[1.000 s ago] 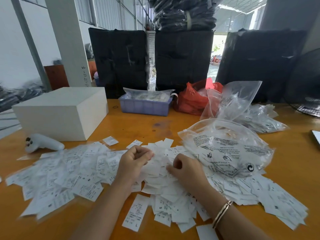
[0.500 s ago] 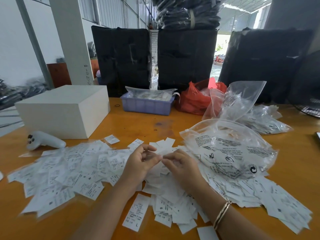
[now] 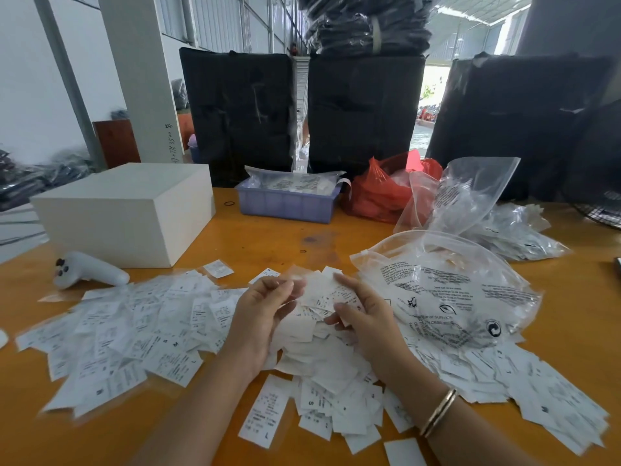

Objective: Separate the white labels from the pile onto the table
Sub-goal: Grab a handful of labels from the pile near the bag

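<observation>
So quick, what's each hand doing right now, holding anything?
Left hand: fingers curled, pinching white labels lifted off the pile.
Right hand: gripping the same bunch of labels.

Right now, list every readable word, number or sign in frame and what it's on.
"S": a white label low in the pile.
"S": another label in the left spread.
Recycling-type round symbol: clear plastic bag; its warning print is mirrored and too small to read.
Handwritten digits on the pillar: too unclear to read.
Other label print, including those held by the left hand and right hand: blurred.
</observation>
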Demonstrator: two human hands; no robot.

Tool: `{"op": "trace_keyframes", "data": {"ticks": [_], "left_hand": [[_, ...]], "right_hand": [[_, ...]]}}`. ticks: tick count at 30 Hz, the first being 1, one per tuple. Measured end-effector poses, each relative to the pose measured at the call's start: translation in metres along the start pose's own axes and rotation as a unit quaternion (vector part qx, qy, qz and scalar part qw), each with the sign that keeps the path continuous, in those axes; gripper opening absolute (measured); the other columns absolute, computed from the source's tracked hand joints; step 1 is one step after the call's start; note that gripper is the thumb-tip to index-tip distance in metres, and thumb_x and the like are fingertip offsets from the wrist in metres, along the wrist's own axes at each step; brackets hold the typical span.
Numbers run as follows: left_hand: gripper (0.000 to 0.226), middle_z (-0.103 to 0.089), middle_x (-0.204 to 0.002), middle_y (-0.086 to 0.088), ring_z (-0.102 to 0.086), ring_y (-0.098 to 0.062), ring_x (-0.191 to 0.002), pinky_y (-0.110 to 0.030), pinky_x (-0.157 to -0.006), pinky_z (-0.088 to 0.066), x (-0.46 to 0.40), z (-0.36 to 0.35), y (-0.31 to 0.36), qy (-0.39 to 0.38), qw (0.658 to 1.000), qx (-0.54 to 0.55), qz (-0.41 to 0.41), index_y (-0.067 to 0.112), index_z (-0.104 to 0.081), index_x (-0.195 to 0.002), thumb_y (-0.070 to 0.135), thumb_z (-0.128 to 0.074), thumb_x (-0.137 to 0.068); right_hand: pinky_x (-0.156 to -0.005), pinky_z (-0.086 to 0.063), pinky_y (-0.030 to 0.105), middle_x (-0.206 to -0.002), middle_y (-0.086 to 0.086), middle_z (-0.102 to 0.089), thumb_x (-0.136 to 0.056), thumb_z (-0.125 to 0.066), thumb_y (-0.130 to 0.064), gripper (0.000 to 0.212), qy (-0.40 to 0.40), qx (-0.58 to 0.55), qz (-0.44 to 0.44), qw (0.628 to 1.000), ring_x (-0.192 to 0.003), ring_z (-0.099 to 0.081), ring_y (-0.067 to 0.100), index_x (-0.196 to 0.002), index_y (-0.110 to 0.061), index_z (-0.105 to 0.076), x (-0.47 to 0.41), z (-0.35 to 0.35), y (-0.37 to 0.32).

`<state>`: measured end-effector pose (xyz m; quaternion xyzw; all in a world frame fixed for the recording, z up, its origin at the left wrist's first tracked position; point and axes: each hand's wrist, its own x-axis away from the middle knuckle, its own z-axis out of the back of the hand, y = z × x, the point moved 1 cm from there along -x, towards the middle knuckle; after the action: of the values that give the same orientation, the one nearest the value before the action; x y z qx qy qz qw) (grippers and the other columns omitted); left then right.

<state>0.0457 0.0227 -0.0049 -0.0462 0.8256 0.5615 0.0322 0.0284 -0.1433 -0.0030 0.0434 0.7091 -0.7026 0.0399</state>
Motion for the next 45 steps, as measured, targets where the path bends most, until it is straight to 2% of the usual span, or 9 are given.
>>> {"op": "trace_keyframes", "data": {"ticks": [2, 6, 10, 14, 21, 33, 37, 41, 45], "left_hand": [[0.003, -0.075, -0.086, -0.001, -0.069, -0.009, -0.083, -0.021, -0.073, -0.051, -0.001, 0.002, -0.001, 0.025, 0.999, -0.018, -0.009, 0.013, -0.064, -0.087, 0.011, -0.062, -0.088], [0.006, -0.074, -0.081, 0.01, -0.067, 0.002, -0.077, -0.009, -0.063, -0.05, 0.0, 0.003, -0.002, 0.058, 0.99, -0.117, -0.051, 0.023, -0.07, -0.088, 0.019, -0.069, -0.084], [0.008, -0.069, -0.077, 0.023, -0.062, 0.01, -0.074, -0.002, -0.059, -0.044, 0.003, -0.001, -0.003, 0.038, 0.967, -0.229, -0.102, 0.027, -0.07, -0.081, 0.019, -0.072, -0.082], [0.01, -0.068, -0.077, 0.021, -0.061, 0.007, -0.072, -0.004, -0.061, -0.045, 0.004, -0.002, -0.003, 0.016, 0.956, -0.265, -0.123, 0.028, -0.068, -0.08, 0.019, -0.073, -0.081], [0.014, -0.068, -0.076, 0.022, -0.061, 0.006, -0.074, -0.003, -0.062, -0.044, 0.003, -0.003, -0.006, 0.005, 0.947, -0.29, -0.135, 0.031, -0.068, -0.076, 0.019, -0.075, -0.08], [0.019, -0.067, -0.076, 0.025, -0.061, 0.01, -0.078, -0.006, -0.058, -0.047, 0.002, -0.002, -0.007, -0.01, 0.944, -0.296, -0.142, 0.031, -0.069, -0.076, 0.013, -0.072, -0.083], [0.011, -0.069, -0.078, 0.023, -0.062, 0.006, -0.076, -0.004, -0.063, -0.045, 0.003, -0.002, -0.005, -0.008, 0.945, -0.288, -0.153, 0.03, -0.069, -0.077, 0.021, -0.072, -0.082], [0.008, -0.068, -0.078, 0.023, -0.062, 0.006, -0.076, -0.005, -0.064, -0.045, 0.003, -0.002, -0.005, -0.009, 0.943, -0.295, -0.152, 0.03, -0.068, -0.078, 0.024, -0.072, -0.082], [0.008, -0.069, -0.077, 0.022, -0.061, 0.007, -0.073, -0.004, -0.063, -0.045, 0.003, -0.003, -0.004, -0.011, 0.944, -0.29, -0.155, 0.029, -0.069, -0.078, 0.023, -0.072, -0.081]], "right_hand": [[-0.062, -0.053, 0.022, -0.104, -0.001, -0.062, -0.089, -0.06, -0.002, 0.05, 0.022, -0.017, 0.013, 1.0, -0.071, -0.069, 0.014, -0.127, -0.031, -0.051, -0.002, 0.003, 0.0], [-0.061, -0.052, 0.017, -0.069, 0.0, -0.068, -0.086, -0.064, -0.001, 0.033, 0.056, -0.073, 0.021, 0.996, -0.066, -0.067, 0.012, -0.109, -0.023, -0.057, -0.005, 0.009, 0.0], [-0.06, -0.051, 0.02, -0.067, 0.001, -0.066, -0.086, -0.064, -0.006, 0.004, 0.068, -0.103, 0.035, 0.992, -0.062, -0.062, 0.011, -0.086, -0.01, -0.064, -0.004, 0.012, 0.0], [-0.061, -0.05, 0.02, -0.068, 0.002, -0.064, -0.086, -0.064, -0.007, 0.008, 0.1, -0.143, 0.067, 0.982, -0.063, -0.059, 0.01, -0.079, -0.012, -0.065, -0.004, 0.016, -0.001], [-0.06, -0.049, 0.015, -0.072, -0.002, -0.067, -0.086, -0.064, -0.005, 0.01, 0.093, -0.098, 0.104, 0.985, -0.064, -0.061, 0.008, -0.081, -0.014, -0.066, -0.003, 0.012, 0.0], [-0.06, -0.05, 0.019, -0.075, -0.003, -0.069, -0.087, -0.064, -0.006, 0.022, 0.055, 0.045, 0.144, 0.987, -0.068, -0.063, 0.008, -0.079, -0.026, -0.066, -0.001, 0.005, 0.002], [-0.065, -0.053, 0.023, -0.076, -0.001, -0.067, -0.087, -0.063, -0.005, 0.021, 0.05, -0.036, 0.123, 0.991, -0.072, -0.061, 0.014, -0.081, -0.026, -0.066, -0.002, 0.008, 0.001], [-0.07, -0.056, 0.025, -0.08, -0.004, -0.069, -0.083, -0.063, 0.003, 0.04, 0.066, -0.175, 0.058, 0.981, -0.079, -0.068, 0.015, -0.111, -0.024, -0.054, -0.007, 0.011, 0.004], [-0.071, -0.054, 0.024, -0.081, -0.003, -0.067, -0.084, -0.066, -0.001, 0.039, 0.066, -0.139, 0.075, 0.985, -0.079, -0.066, 0.014, -0.112, -0.026, -0.056, -0.007, 0.011, 0.004]]}}
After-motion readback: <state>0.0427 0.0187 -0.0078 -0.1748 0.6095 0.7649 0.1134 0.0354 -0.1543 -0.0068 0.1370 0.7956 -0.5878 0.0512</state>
